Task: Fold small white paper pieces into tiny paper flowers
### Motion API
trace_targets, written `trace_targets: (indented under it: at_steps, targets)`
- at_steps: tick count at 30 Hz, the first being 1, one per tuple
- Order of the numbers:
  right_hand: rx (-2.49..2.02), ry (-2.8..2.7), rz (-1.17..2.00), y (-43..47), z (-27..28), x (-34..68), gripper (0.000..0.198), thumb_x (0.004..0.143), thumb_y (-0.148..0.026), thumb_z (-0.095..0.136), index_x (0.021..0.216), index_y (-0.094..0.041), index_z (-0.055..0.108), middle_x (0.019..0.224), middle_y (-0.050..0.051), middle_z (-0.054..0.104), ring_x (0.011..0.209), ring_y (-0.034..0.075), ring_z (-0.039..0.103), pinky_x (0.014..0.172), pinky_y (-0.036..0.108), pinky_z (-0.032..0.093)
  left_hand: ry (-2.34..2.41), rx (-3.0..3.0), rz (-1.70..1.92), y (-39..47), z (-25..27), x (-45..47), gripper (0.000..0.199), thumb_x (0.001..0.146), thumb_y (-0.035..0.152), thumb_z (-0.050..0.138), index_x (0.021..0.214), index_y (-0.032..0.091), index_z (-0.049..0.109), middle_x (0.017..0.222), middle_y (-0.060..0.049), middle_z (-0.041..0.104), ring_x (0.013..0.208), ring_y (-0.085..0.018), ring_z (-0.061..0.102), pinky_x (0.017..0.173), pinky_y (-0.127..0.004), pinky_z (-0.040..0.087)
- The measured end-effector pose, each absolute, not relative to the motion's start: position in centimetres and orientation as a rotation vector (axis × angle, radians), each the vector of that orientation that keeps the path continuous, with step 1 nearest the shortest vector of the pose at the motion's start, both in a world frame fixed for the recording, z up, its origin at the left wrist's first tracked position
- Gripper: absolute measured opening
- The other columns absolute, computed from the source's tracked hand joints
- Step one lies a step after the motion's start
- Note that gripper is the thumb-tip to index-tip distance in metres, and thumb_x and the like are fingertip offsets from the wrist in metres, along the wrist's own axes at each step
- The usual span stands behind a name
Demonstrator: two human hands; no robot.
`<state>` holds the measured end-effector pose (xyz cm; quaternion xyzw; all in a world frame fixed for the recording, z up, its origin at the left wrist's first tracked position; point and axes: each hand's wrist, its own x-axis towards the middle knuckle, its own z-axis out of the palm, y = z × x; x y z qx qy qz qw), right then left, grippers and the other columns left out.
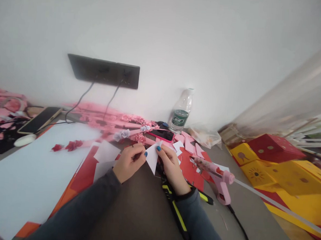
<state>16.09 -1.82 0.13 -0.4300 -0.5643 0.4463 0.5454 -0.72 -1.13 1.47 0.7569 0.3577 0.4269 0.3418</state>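
Note:
A small folded piece of white paper (152, 160), pointed at its lower end, is between my hands above the grey table. My right hand (173, 168) pinches its upper right edge between thumb and fingers. My left hand (130, 161) is closed, with its thumb and fingertip at the paper's left edge. Beneath my right hand lies a tool with black and yellow-green handles (180, 217), its front end hidden. Red paper pieces (189, 169) and pink paper pieces (189, 146) lie beyond my right hand. White sheets (106, 153) lie left of my left hand.
A pink glue gun (222, 181) with a long glue stick and black cord lies at right. Behind stand a water bottle (180, 115) and a pink-edged phone (162, 134). Pink paper flowers (130, 119) line the wall. Yellow boxes (290, 178) sit far right; large white sheets (23, 184) cover the left.

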Motion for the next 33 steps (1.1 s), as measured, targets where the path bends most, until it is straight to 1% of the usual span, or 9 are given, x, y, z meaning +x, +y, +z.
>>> trace_targets:
  at_steps: [2, 4, 5, 8, 10, 16, 20, 26, 33]
  targets:
    - [-1.035, -1.289, 1.067, -1.7, -0.2, 16.2, 0.053, 0.091, -0.059, 0.049, 0.054, -0.021, 0.045, 0.05, -0.004, 0.04, 0.047, 0.012, 0.033, 0.047, 0.027, 0.026, 0.942, 1.961, 1.119, -1.1, 1.5, -0.7, 0.029, 0.09, 0.02, 0.044, 0.062, 0.021, 0.035, 0.063, 0.003, 0.037, 0.059, -0.013, 0.039, 0.058, -0.027, 0.029]
    - [-1.019, -1.261, 1.083, -1.8, -0.2, 16.2, 0.055, 0.095, -0.06, 0.039, 0.058, -0.021, 0.05, 0.05, -0.003, 0.041, 0.048, 0.013, 0.036, 0.049, 0.027, 0.027, 0.972, 1.946, 1.133, -1.1, 1.5, -0.8, 0.029, 0.091, 0.022, 0.044, 0.063, 0.02, 0.037, 0.063, 0.003, 0.038, 0.059, -0.013, 0.039, 0.058, -0.027, 0.029]
    - [-1.015, -1.284, 1.075, -1.8, -0.1, 16.2, 0.055, 0.094, -0.062, 0.04, 0.058, -0.021, 0.049, 0.05, -0.003, 0.04, 0.048, 0.012, 0.035, 0.049, 0.027, 0.027, 0.994, 1.935, 1.141, -1.0, 1.5, -0.8, 0.029, 0.092, 0.024, 0.044, 0.064, 0.02, 0.039, 0.064, 0.003, 0.038, 0.06, -0.013, 0.039, 0.058, -0.027, 0.029]
    - [-1.049, -1.396, 1.149, -2.1, 0.6, 16.2, 0.047, 0.084, -0.061, 0.06, 0.063, -0.021, 0.048, 0.057, -0.004, 0.043, 0.052, 0.011, 0.035, 0.05, 0.025, 0.028, 1.063, 1.87, 1.171, -1.0, 1.4, -0.8, 0.028, 0.093, 0.028, 0.045, 0.066, 0.02, 0.043, 0.064, 0.003, 0.04, 0.06, -0.013, 0.04, 0.058, -0.027, 0.03]
    - [-1.05, -1.475, 1.223, -2.3, 0.9, 16.1, 0.048, 0.081, -0.063, 0.063, 0.064, -0.02, 0.049, 0.057, -0.004, 0.043, 0.053, 0.011, 0.036, 0.051, 0.025, 0.028, 1.104, 1.811, 1.196, -1.0, 1.3, -0.8, 0.028, 0.092, 0.03, 0.046, 0.066, 0.02, 0.044, 0.063, 0.003, 0.04, 0.059, -0.013, 0.04, 0.057, -0.026, 0.031]
    - [-1.088, -1.526, 1.233, -2.1, 0.4, 16.2, 0.052, 0.088, -0.066, 0.051, 0.064, -0.02, 0.047, 0.058, -0.004, 0.04, 0.054, 0.011, 0.033, 0.051, 0.025, 0.026, 1.17, 1.743, 1.18, -0.9, 1.3, -0.7, 0.03, 0.089, 0.035, 0.048, 0.064, 0.019, 0.047, 0.06, 0.002, 0.046, 0.058, -0.013, 0.044, 0.056, -0.025, 0.033]
    - [-1.094, -1.55, 1.246, -2.1, 0.4, 16.3, 0.052, 0.09, -0.064, 0.049, 0.063, -0.019, 0.048, 0.056, -0.004, 0.041, 0.052, 0.011, 0.033, 0.05, 0.026, 0.025, 1.16, 1.737, 1.212, -1.0, 1.6, -0.7, 0.03, 0.088, 0.033, 0.049, 0.062, 0.019, 0.048, 0.059, 0.002, 0.046, 0.057, -0.012, 0.044, 0.054, -0.024, 0.034]
    - [-1.017, -1.589, 1.205, -2.4, 1.2, 16.2, 0.047, 0.089, -0.061, 0.053, 0.067, -0.02, 0.051, 0.062, -0.002, 0.048, 0.06, 0.013, 0.042, 0.058, 0.026, 0.034, 1.134, 1.658, 1.265, -0.9, 1.9, -0.7, 0.03, 0.088, 0.034, 0.05, 0.061, 0.019, 0.051, 0.056, 0.003, 0.046, 0.053, -0.011, 0.043, 0.051, -0.023, 0.034]
    - [-1.025, -1.559, 1.216, -2.2, 0.6, 16.2, 0.05, 0.092, -0.063, 0.047, 0.063, -0.021, 0.045, 0.056, -0.004, 0.043, 0.051, 0.012, 0.035, 0.052, 0.026, 0.028, 1.1, 1.65, 1.233, -1.0, 2.0, -0.8, 0.03, 0.087, 0.033, 0.051, 0.061, 0.018, 0.049, 0.058, 0.003, 0.046, 0.052, -0.011, 0.041, 0.05, -0.023, 0.033]
